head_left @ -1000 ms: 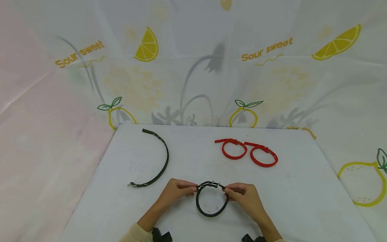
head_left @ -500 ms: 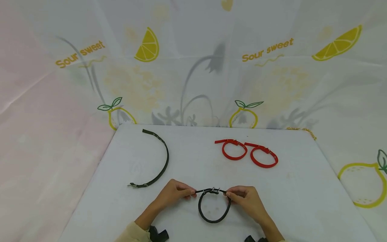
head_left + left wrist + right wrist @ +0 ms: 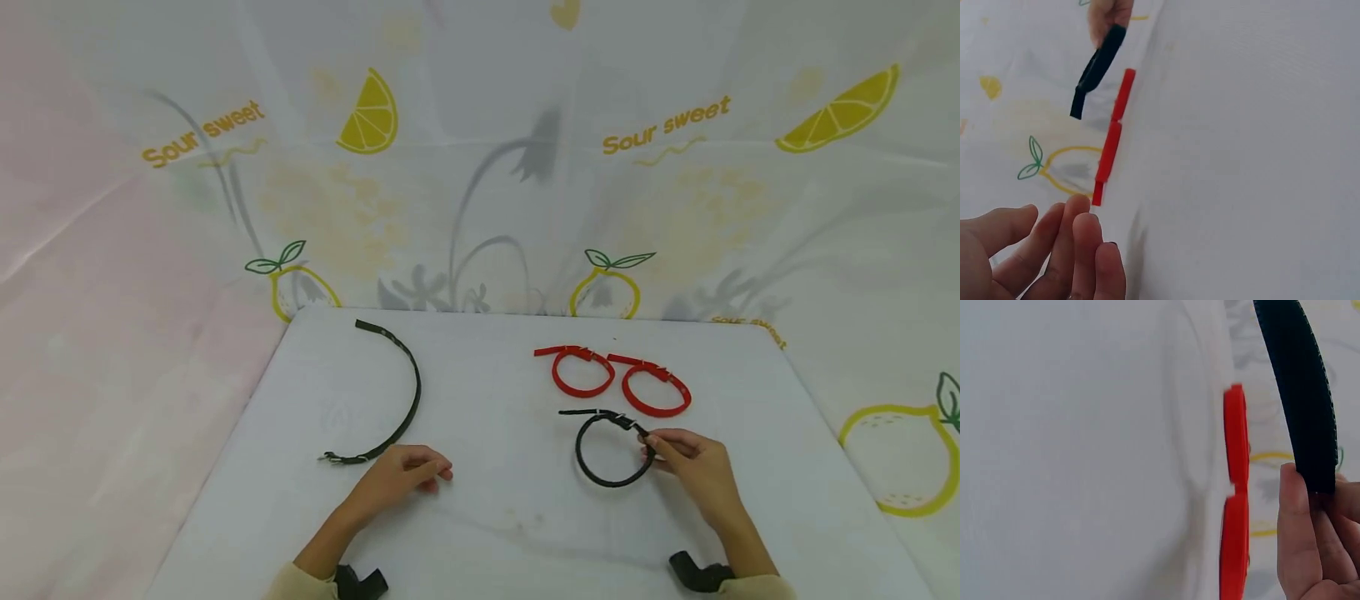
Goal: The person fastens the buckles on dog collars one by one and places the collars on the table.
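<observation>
My right hand (image 3: 693,467) pinches the right side of a black buckled collar loop (image 3: 611,450), which lies just in front of two red buckled collars (image 3: 621,381) at the table's right. In the right wrist view the black collar (image 3: 1300,394) runs up from my fingers (image 3: 1310,544), with the red collars (image 3: 1235,487) behind it. My left hand (image 3: 405,471) rests on the white table (image 3: 487,517) with loosely curled fingers and holds nothing, close to the buckle end of an unfastened dark green collar (image 3: 397,400). The left wrist view shows my left fingers (image 3: 1066,250), the red collars (image 3: 1110,144) and the black collar (image 3: 1097,69) held beyond.
A lemon-print curtain (image 3: 480,167) hangs behind and around the table. The table's right edge (image 3: 825,417) drops off close to the red collars. Wrist camera mounts show at the near edge (image 3: 360,581).
The left hand let go of the black collar and drew back left. The right hand carried the closed loop right and away, setting it near the red collars.
</observation>
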`<state>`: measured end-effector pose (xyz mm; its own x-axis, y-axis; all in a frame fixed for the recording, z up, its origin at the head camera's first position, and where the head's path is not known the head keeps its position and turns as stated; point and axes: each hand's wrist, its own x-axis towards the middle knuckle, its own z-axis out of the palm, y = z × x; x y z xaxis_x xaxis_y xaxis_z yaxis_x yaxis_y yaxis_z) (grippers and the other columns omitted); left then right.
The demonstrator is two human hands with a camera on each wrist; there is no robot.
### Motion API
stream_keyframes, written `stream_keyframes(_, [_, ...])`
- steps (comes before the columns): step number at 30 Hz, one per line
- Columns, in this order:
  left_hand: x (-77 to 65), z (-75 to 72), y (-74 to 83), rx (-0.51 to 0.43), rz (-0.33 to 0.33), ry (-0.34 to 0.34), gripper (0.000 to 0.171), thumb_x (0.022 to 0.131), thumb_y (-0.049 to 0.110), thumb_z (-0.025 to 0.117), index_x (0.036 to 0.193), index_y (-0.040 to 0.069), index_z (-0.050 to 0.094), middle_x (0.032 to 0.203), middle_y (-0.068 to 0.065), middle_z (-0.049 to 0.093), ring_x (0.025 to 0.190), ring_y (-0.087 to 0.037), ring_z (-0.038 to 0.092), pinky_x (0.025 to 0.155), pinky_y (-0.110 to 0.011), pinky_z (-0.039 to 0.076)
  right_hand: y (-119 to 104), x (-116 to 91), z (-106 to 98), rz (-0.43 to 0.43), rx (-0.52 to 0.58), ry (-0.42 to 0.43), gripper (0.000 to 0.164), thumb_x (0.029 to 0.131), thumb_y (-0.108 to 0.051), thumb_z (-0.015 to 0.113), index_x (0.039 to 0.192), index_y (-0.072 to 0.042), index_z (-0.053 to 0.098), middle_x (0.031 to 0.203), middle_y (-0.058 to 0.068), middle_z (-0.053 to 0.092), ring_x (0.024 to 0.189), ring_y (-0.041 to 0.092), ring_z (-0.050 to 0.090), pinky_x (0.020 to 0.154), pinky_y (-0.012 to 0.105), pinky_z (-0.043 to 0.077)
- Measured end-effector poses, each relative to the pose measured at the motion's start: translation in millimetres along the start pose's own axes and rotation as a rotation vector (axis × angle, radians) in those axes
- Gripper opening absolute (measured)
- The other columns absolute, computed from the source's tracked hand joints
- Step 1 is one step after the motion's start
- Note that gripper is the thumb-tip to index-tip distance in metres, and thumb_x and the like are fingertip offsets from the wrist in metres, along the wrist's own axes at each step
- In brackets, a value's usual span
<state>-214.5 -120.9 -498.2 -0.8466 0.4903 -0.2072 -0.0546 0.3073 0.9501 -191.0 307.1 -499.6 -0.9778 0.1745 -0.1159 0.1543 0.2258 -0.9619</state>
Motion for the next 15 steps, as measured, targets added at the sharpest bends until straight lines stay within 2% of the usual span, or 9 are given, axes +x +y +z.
stream_keyframes(3, [-7.3,-5.1,1.7,-0.008,-0.033,-0.017,0.025,0.087,0.026,0.054,0.095,0.004,0.064,0.090,-0.010,0.065,0.077,-0.030,0.060,0.068,-0.036,0.049,1.5,10.2,-34.0,-0.015,-0.003,0.063,0.037,0.081,-0.022,0.062,0.104,0.007,0.057,0.092,0.009,0.066,0.082,0.020,0.063,0.066,0.030,0.050])
stream_keyframes(7, [-8.5,-8.7,-9.9,-0.040,-0.042,-0.039,0.025,0.087,0.024,0.054,0.096,0.003,0.064,0.091,-0.012,0.065,0.079,-0.030,0.060,0.070,-0.035,0.050,5.4,26.5,-74.5,-0.027,0.075,0.142,0.032,0.081,-0.016,0.062,0.100,0.009,0.058,0.083,0.001,0.067,0.075,0.016,0.064,0.063,0.028,0.050])
stream_keyframes(11, [-2.9,-9.1,-27.4,-0.057,-0.026,-0.049,0.025,0.087,0.025,0.054,0.096,0.005,0.064,0.091,-0.010,0.065,0.079,-0.028,0.060,0.069,-0.034,0.050,8.1,41.6,-108.8,-0.011,0.170,0.204,0.018,0.079,-0.011,0.063,0.091,0.002,0.063,0.075,-0.003,0.067,0.070,0.012,0.064,0.060,0.026,0.050])
stream_keyframes(15, [0.4,-8.3,-37.9,-0.044,-0.026,-0.049,0.025,0.086,0.029,0.054,0.095,0.008,0.065,0.090,-0.007,0.065,0.079,-0.025,0.060,0.069,-0.032,0.050,12.7,52.1,-135.2,0.071,0.207,0.249,0.007,0.077,-0.014,0.066,0.081,-0.009,0.066,0.070,-0.006,0.066,0.068,0.009,0.064,0.059,0.026,0.051])
